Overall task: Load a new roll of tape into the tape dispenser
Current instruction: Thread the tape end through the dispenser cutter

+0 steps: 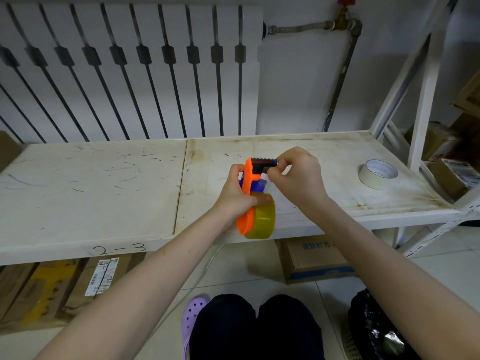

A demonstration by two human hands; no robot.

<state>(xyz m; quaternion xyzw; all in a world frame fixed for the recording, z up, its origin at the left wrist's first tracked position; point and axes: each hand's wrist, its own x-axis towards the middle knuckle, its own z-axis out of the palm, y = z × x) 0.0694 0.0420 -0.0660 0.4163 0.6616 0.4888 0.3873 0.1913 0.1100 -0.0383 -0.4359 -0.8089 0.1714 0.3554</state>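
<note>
An orange and blue tape dispenser (247, 183) is held upright above the front edge of the white shelf (104, 178). A yellowish roll of tape (262, 216) sits on its lower end. My left hand (236, 193) grips the dispenser's middle, thumb on the roll. My right hand (298, 175) pinches a strip of the tape's end just below the black serrated cutter (263, 161) at the top. The fingers hide how the strip runs through the dispenser.
A second, white roll of tape (378, 174) lies flat on the shelf to the right. White shelf posts (426, 105) rise at the right. Cardboard boxes (314, 258) sit under the shelf. My knees and a purple shoe (193, 315) are below.
</note>
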